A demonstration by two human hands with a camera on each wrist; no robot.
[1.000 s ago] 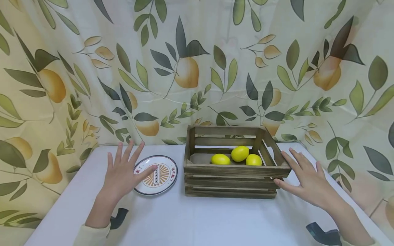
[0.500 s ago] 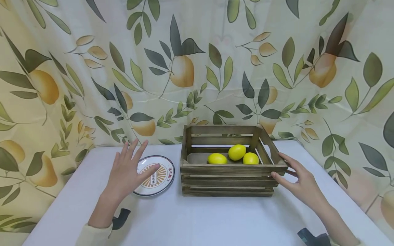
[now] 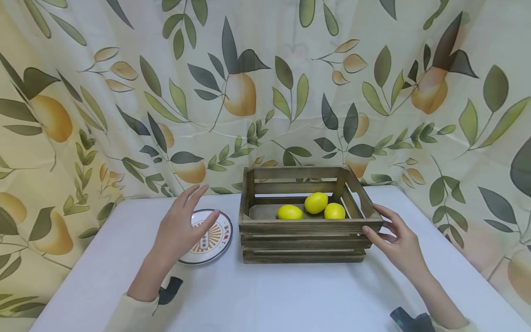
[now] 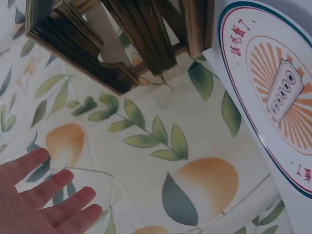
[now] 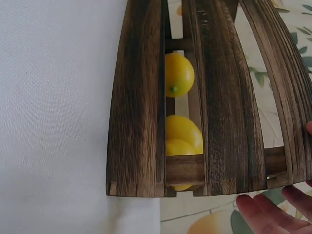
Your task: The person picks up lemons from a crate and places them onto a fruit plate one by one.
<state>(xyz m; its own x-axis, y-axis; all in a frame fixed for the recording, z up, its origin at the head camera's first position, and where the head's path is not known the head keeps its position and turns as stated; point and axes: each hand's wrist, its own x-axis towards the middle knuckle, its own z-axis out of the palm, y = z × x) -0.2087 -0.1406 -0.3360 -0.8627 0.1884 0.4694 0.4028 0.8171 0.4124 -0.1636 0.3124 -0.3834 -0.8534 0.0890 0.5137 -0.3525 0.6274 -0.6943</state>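
Note:
A brown slatted wooden crate (image 3: 303, 227) stands on the table and holds three yellow lemons (image 3: 316, 203). At its right end is my right hand (image 3: 400, 246); the thumb lies on the front slat and the fingers bend around the corner near the top rim. In the right wrist view, lemons (image 5: 178, 75) show through the gap between the slats. My left hand (image 3: 177, 230) hovers over a round white plate (image 3: 223, 235) with a dark rim and a printed sunburst, hiding its left part. That hand holds nothing, its fingers spread loosely in the left wrist view.
A white cloth (image 3: 265, 295) covers the table. Behind it and along the sides hangs a curtain (image 3: 290, 92) printed with fruit and leaves. The plate sits just left of the crate, a narrow gap between them.
My right hand has closed in on the crate's right corner, its fingers bending around it. My left hand has shifted right toward the crate. The view has drifted slightly right.

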